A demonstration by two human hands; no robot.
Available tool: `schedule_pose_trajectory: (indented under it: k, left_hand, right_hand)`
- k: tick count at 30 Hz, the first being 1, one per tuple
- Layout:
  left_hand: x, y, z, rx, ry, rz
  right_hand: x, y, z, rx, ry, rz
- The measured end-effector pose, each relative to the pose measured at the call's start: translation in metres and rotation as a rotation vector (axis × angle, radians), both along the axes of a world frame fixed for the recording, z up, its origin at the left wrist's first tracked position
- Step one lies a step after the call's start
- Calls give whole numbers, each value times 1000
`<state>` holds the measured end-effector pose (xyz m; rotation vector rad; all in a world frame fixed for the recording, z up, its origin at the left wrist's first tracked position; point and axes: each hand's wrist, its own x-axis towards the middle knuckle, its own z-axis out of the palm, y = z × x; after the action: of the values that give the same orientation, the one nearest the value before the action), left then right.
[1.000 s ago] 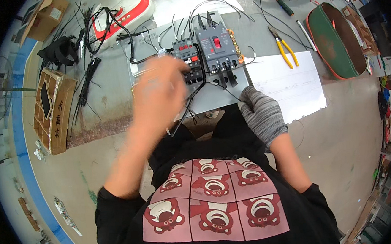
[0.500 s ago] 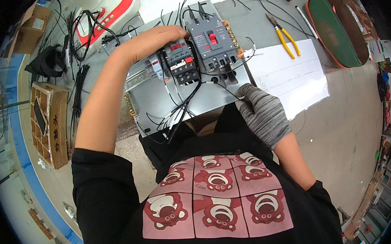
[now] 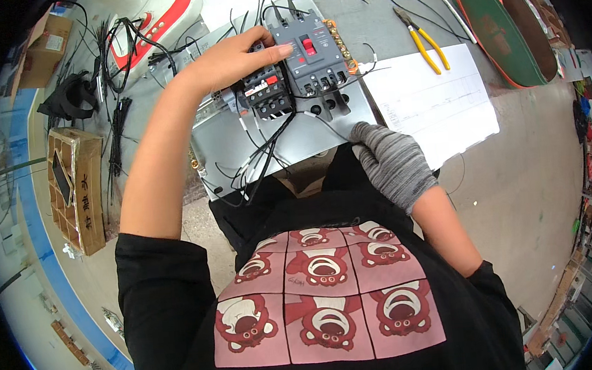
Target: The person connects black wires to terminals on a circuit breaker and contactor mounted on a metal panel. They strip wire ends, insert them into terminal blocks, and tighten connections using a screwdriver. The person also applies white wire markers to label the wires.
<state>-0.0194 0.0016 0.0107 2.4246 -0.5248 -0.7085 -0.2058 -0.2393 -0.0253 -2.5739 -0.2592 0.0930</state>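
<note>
My bare left hand (image 3: 241,58) reaches over the black contactor (image 3: 265,90), fingers bent across its far end and thumb stretched toward the circuit breaker (image 3: 309,48). What its fingertips touch is partly hidden. The grey breaker with a red toggle stands just right of the contactor. Both sit on a metal mounting plate (image 3: 237,144). In a striped grey glove, my right hand (image 3: 395,167) is closed at the plate's near right corner, pinching a thin black wire (image 3: 326,125) that runs to the contactor's wiring. Loose black wires (image 3: 256,162) hang over the plate's near edge.
Yellow-handled pliers (image 3: 424,43) lie on white paper (image 3: 436,104) at right, beside a green pouch (image 3: 503,29). Black cable ties (image 3: 119,133) and a compartmented wooden box (image 3: 87,194) are at left. A red-and-white machine (image 3: 158,22) stands at the back left.
My left thumb has come out across the contactor toward the breaker, and the fingers have drawn back from the gap between them. The right hand keeps its pinch on the wire.
</note>
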Motion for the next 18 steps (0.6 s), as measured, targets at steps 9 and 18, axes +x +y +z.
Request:
schedule_pose_trajectory:
  k: [9, 18]
  left_hand:
    - [0, -4, -11, 95, -100, 39]
    - [0, -4, -15, 126, -119, 50]
  right_hand:
    - [4, -2, -20, -133, 66, -97]
    - [-1, 2, -11, -45, 91, 8]
